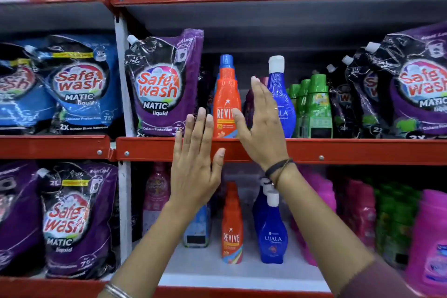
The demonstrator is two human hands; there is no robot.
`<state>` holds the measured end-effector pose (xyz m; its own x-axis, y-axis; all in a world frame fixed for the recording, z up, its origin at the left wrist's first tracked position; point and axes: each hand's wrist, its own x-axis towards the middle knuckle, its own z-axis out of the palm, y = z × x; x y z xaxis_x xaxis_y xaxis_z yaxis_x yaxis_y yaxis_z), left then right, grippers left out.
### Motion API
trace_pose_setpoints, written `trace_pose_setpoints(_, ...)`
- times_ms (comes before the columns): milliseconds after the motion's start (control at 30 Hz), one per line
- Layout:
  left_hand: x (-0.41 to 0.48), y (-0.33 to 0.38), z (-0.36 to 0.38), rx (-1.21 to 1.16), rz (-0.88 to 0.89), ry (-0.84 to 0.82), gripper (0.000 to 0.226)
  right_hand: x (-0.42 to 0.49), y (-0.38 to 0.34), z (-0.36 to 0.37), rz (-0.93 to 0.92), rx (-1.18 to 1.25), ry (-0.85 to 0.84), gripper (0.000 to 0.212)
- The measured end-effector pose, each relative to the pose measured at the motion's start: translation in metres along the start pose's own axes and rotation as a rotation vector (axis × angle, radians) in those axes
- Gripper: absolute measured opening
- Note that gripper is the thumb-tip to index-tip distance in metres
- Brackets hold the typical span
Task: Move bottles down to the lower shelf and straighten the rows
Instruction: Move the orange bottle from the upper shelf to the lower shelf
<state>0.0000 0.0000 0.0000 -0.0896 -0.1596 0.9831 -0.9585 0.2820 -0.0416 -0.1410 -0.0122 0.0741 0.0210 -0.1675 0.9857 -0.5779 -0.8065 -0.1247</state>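
An orange Revive bottle [227, 94] with a blue cap stands at the front of the middle shelf [338, 150]. To its right stands a blue Ujala bottle [281, 94] with a white cap, and a dark purple bottle [249, 104] sits partly hidden behind my right hand. My right hand [262, 126] is raised flat with fingers apart, just right of the Revive bottle. My left hand [196, 162] is open in front of the shelf edge, left of that bottle. On the lower shelf [217, 271] stand another Revive bottle [232, 225] and Ujala bottles [272, 230].
Purple Safewash pouches [162, 84] flank the bottles on the middle shelf, blue pouches [72, 84] lie further left. Green bottles [314, 106] stand right of the Ujala. Below are a pink bottle [157, 196], a light blue bottle [197, 227], magenta bottles [430, 237] and green ones [391, 220].
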Motion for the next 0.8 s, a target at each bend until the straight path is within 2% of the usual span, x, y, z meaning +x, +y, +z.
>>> trace_pose_setpoints(67,-0.001,-0.005,0.003,0.004,-0.009,-0.015,0.063,0.010,-0.008,0.011,0.014,0.013,-0.038,0.069)
trace_pose_setpoints(233,-0.008,-0.023,0.023,0.043,-0.024,-0.070,0.062,0.026,-0.022,0.034,0.162,-0.269,-0.129,0.087)
trace_pose_setpoints(333,-0.009,-0.030,0.030,0.113,-0.019,-0.073,0.062,0.027,-0.024,0.042,0.286,-0.343,-0.109,0.074)
trace_pose_setpoints(467,-0.008,-0.033,0.033,0.129,0.003,-0.061,0.062,0.026,-0.025,0.043,0.314,-0.292,-0.025,0.060)
trace_pose_setpoints(667,-0.010,-0.031,0.035,0.159,0.009,-0.034,0.062,0.025,-0.027,0.022,0.261,-0.155,0.136,0.067)
trace_pose_setpoints(800,-0.011,-0.027,0.037,0.142,-0.013,-0.022,0.060,0.026,-0.033,-0.007,0.253,-0.095,0.187,0.065)
